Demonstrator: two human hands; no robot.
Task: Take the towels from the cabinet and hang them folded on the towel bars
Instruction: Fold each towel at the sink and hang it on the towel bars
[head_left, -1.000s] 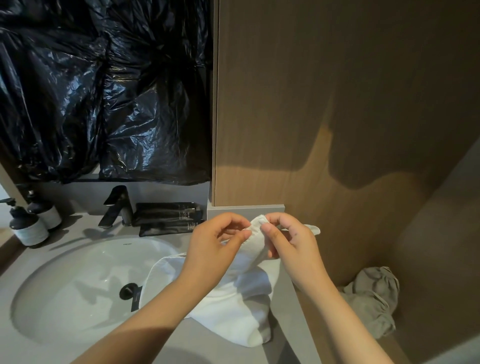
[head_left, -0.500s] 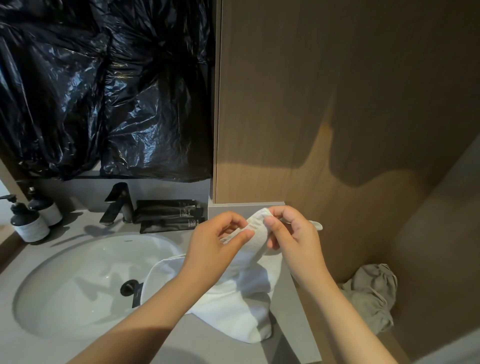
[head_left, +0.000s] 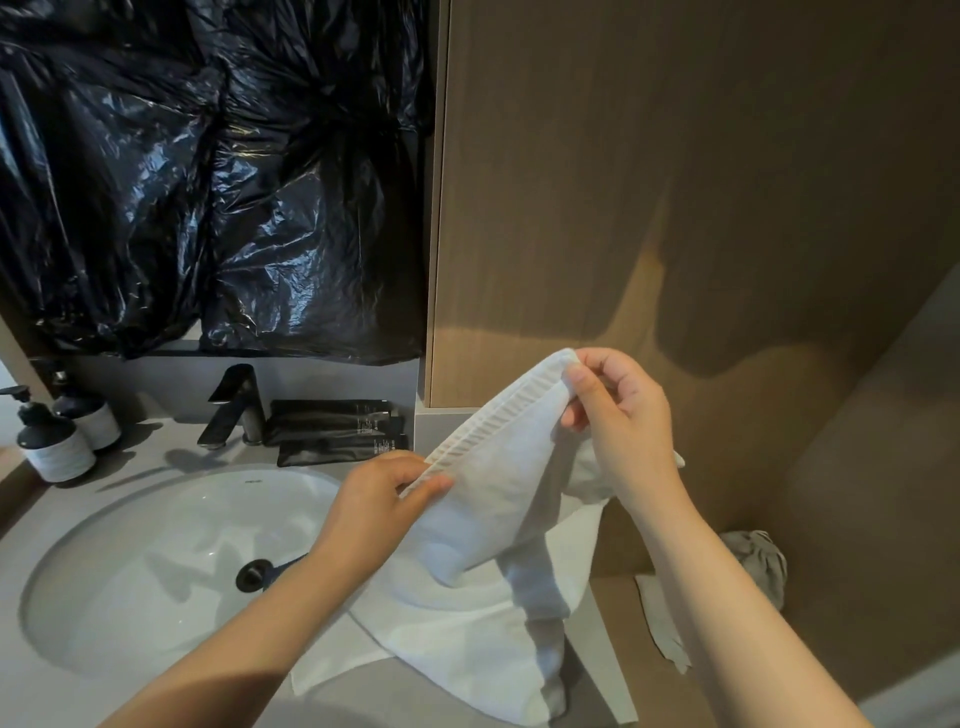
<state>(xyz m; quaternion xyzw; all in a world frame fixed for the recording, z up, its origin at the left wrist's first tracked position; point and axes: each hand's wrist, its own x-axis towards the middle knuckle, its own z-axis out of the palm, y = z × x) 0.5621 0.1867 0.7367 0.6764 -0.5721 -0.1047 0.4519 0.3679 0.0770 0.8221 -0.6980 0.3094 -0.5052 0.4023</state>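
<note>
The white towel (head_left: 493, 525) hung between both hands above the right end of the grey surface (head_left: 150, 452). The right hand (head_left: 618, 415) pinched one corner of its ribbed hem between thumb and fingertips, raised in front of the wooden panel (head_left: 675, 182). The left hand (head_left: 379, 499), lower and nearer the sink basin (head_left: 145, 566), pinched the same hem farther along, so the hem ran taut and slanted from one hand to the other. The rest of the towel sagged down and lay bunched on the surface at its right edge, one part overlapping the basin's rim.

At the back edge of the surface stood a dark faucet (head_left: 234, 405), with black toiletry tubes (head_left: 332, 426) stacked just beside it. Two pump bottles (head_left: 57, 441) stood at the back left corner. Black plastic sheeting (head_left: 208, 182) covered the wall above. Beyond the surface's right edge, lower down, lay a crumpled grey cloth (head_left: 761, 564).
</note>
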